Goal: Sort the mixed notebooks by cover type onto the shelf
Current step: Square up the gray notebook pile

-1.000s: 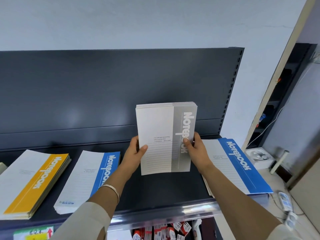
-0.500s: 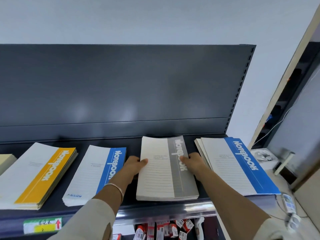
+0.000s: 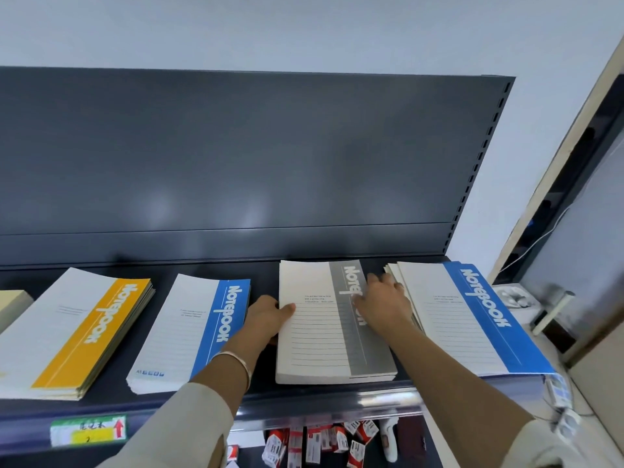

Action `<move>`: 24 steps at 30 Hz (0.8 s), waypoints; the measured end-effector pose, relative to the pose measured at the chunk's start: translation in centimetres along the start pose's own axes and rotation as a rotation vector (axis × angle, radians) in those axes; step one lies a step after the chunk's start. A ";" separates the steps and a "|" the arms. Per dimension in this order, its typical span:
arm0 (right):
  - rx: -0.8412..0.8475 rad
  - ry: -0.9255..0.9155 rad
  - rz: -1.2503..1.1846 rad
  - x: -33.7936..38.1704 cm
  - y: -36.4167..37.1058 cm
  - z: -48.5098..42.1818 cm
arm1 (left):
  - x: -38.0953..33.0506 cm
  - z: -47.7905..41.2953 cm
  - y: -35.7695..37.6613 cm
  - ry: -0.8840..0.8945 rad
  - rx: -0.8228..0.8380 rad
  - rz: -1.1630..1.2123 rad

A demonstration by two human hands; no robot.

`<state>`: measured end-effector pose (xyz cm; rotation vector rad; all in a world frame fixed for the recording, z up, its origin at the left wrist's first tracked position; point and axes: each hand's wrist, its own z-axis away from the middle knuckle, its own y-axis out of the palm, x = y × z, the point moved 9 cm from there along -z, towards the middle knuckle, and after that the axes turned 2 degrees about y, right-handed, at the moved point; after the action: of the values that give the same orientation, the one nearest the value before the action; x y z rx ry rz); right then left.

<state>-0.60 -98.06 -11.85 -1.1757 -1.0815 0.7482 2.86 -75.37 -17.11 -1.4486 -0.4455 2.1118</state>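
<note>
grey notebook stack [image 3: 320, 332] flat on shelf [image 3: 263, 282], long axis pointing away from both wrists. left hand [image 3: 266, 314] pinches its left edge; right hand [image 3: 383, 300] fingers [image 3: 373, 278] lie straight and flat on its right stripe.

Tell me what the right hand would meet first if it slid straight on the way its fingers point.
Probably the shelf's dark back panel. The right hand lies on the grey notebook stack, fingers aimed rearward; nothing else shows in that line.

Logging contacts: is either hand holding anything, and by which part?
The left hand grips the grey notebook stack by its left edge; the right hand rests flat on its cover.
</note>
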 end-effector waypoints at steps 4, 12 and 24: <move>0.056 -0.314 0.147 4.1 1.2 1.2 | -0.3 0.4 0.0 0.026 0.018 -0.052; 0.165 -0.381 0.167 5.1 3.8 2.3 | -0.4 0.7 -0.5 0.089 0.004 -0.107; 0.147 -0.372 0.212 5.5 3.9 2.4 | -3.5 1.2 -1.9 0.314 -0.198 -0.703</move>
<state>-0.75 -91.22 -14.13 -1.0583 -1.1921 1.2280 3.18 -75.94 -12.98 -1.4200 -0.9007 1.2928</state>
